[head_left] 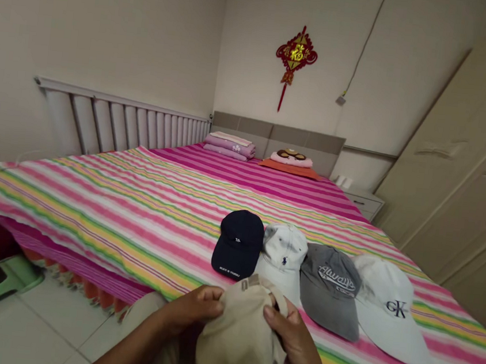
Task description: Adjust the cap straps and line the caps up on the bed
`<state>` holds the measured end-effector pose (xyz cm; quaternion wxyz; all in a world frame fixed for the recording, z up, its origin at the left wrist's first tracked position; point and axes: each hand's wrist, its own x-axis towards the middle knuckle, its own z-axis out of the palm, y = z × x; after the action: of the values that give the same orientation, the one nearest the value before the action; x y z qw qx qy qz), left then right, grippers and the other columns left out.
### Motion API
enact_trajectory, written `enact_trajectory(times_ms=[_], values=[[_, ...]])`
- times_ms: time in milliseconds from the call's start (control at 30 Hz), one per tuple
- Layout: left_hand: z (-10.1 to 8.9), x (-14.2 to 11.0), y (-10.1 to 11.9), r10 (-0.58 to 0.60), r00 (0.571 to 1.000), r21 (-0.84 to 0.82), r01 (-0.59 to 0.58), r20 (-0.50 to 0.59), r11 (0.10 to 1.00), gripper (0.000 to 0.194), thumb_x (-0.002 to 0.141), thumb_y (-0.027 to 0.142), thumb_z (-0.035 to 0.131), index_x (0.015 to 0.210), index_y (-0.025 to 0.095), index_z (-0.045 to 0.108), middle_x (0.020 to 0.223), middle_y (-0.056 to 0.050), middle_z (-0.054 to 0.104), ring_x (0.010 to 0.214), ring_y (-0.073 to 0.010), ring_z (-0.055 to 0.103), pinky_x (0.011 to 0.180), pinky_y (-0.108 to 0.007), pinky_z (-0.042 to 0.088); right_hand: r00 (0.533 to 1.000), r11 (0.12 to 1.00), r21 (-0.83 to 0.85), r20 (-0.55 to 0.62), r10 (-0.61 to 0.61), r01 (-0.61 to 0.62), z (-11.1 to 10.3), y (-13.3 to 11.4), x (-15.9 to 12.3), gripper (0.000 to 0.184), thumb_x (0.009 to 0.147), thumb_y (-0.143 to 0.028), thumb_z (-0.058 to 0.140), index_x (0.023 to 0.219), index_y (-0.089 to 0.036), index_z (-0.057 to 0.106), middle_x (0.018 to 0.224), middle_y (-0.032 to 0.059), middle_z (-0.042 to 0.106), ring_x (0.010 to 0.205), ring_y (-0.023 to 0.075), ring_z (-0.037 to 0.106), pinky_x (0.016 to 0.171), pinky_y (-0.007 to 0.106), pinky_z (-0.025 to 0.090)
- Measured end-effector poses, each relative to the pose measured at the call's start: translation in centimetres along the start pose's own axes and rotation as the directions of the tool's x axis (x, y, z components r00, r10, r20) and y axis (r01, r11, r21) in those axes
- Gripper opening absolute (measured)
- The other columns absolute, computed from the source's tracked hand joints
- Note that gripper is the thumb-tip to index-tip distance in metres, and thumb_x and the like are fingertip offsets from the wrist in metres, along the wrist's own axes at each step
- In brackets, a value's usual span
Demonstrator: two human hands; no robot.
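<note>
Both my hands grip a beige baseball cap (pixel 239 338) in front of me, low in the view. My left hand (pixel 197 310) pinches the left side of its edge, near the strap end. On the right side, my right hand (pixel 291 337) holds the edge with the thumb on the cloth and fingers behind it. The cap's strap opening points away from me; its brim is hidden. Just beyond lie a navy cap (pixel 240 242), a white cap with a small dark emblem (pixel 284 250), a grey cap (pixel 331 290) and a white cap with dark letters (pixel 394 314), side by side.
The caps rest on a bed with a striped cover (pixel 114 209). Folded purple bedding (pixel 229 146) and a pink folded item (pixel 291 159) lie by the headboard (pixel 274 133). A radiator (pixel 123 123) lines the left wall, and a green stool (pixel 6 284) stands lower left.
</note>
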<state>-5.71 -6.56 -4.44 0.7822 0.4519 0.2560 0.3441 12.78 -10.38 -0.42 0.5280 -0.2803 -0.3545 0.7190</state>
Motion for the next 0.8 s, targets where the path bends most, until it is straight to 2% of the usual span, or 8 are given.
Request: enact_trajectory(times_ms=[100, 233, 367, 500, 567, 667, 733, 800], values=[[-1.6, -1.0, -0.6, -0.010, 0.999, 0.018, 0.011, -0.051, 1.000, 0.027, 0.063, 0.034, 0.070, 0.074, 0.010, 0.065, 0.065, -0.005, 0.064, 0.060, -0.0113, 0.056, 0.059, -0.021, 0.039, 0.997, 0.999, 0.034, -0.069, -0.022, 0.025, -0.7, 0.3, 1.4, 0.022, 0.061, -0.026, 0.072, 0.079, -0.018, 0.061, 0.063, -0.0018, 0.061, 0.058, 0.0135, 0.056, 0.059, 0.024, 0.042], [-3.2, -1.9, 0.9, 0.126, 0.952, -0.028, -0.140, -0.280, 0.990, 0.021, 0.067, 0.030, 0.067, 0.078, 0.012, 0.065, 0.064, -0.005, 0.064, 0.057, -0.0115, 0.057, 0.056, -0.022, 0.043, 0.978, 0.994, 0.088, -0.191, 0.087, -0.071, -2.5, 1.5, 3.5, 0.035, 0.065, -0.042, 0.068, 0.086, -0.015, 0.062, 0.071, 0.0031, 0.066, 0.067, 0.0170, 0.060, 0.066, 0.027, 0.045], [-6.0, -2.5, 6.0, 0.302, 0.798, 0.003, -0.352, -0.521, 0.936, 0.018, 0.060, 0.025, 0.072, 0.071, 0.014, 0.063, 0.058, 0.000, 0.063, 0.050, -0.0104, 0.056, 0.050, -0.020, 0.045, 0.937, 0.985, 0.093, -0.305, 0.169, -0.148, -4.5, 3.0, 5.1, 0.046, 0.065, -0.053, 0.063, 0.088, -0.014, 0.061, 0.082, 0.0080, 0.068, 0.072, 0.0182, 0.062, 0.066, 0.029, 0.046], [-9.8, -1.9, 11.8, 0.480, 0.635, 0.105, -0.534, -0.606, 0.839, 0.027, 0.049, 0.016, 0.073, 0.074, 0.014, 0.063, 0.058, 0.000, 0.064, 0.049, -0.0132, 0.057, 0.048, -0.022, 0.047, 0.888, 0.964, 0.098, -0.376, 0.267, -0.248, -5.4, 4.5, 6.4, 0.036, 0.063, -0.040, 0.071, 0.081, -0.012, 0.058, 0.076, 0.0095, 0.067, 0.069, 0.0180, 0.064, 0.067, 0.030, 0.048], [-11.7, -0.9, 14.1, 0.524, 0.560, 0.140, -0.586, -0.642, 0.798, 0.027, 0.051, 0.020, 0.069, 0.076, 0.014, 0.063, 0.058, 0.000, 0.064, 0.052, -0.0157, 0.058, 0.050, -0.025, 0.048, 0.880, 0.960, 0.165, -0.386, 0.275, -0.228, -5.3, 5.2, 7.3, 0.033, 0.062, -0.036, 0.072, 0.077, -0.011, 0.056, 0.073, 0.0104, 0.067, 0.069, 0.0192, 0.064, 0.069, 0.031, 0.049], [-14.4, 0.7, 16.1, 0.471, 0.543, 0.210, -0.474, -0.695, 0.855, 0.023, 0.054, 0.026, 0.066, 0.073, 0.014, 0.062, 0.055, -0.001, 0.063, 0.052, -0.0174, 0.057, 0.050, -0.028, 0.047, 0.867, 0.957, 0.233, -0.425, 0.260, -0.173, -4.8, 6.2, 8.6, 0.027, 0.064, -0.032, 0.072, 0.073, -0.013, 0.054, 0.067, 0.0086, 0.066, 0.068, 0.0178, 0.065, 0.071, 0.029, 0.050], [-16.0, 1.4, 16.3, 0.397, 0.551, 0.244, -0.332, -0.734, 0.911, 0.020, 0.051, 0.025, 0.068, 0.066, 0.013, 0.060, 0.051, -0.002, 0.060, 0.048, -0.0180, 0.055, 0.048, -0.029, 0.045, 0.851, 0.955, 0.260, -0.460, 0.252, -0.142, -4.5, 6.8, 9.4, 0.024, 0.067, -0.031, 0.069, 0.072, -0.015, 0.053, 0.064, 0.0056, 0.065, 0.067, 0.0156, 0.064, 0.071, 0.027, 0.050], [-17.3, 1.8, 15.8, 0.366, 0.526, 0.271, -0.250, -0.768, 0.929, 0.019, 0.049, 0.022, 0.070, 0.060, 0.013, 0.057, 0.047, -0.003, 0.058, 0.046, -0.0185, 0.053, 0.047, -0.030, 0.042, 0.832, 0.950, 0.287, -0.492, 0.256, -0.122, -4.2, 7.2, 10.0, 0.022, 0.068, -0.031, 0.069, 0.071, -0.017, 0.052, 0.063, 0.0036, 0.065, 0.066, 0.0145, 0.064, 0.068, 0.025, 0.050]])
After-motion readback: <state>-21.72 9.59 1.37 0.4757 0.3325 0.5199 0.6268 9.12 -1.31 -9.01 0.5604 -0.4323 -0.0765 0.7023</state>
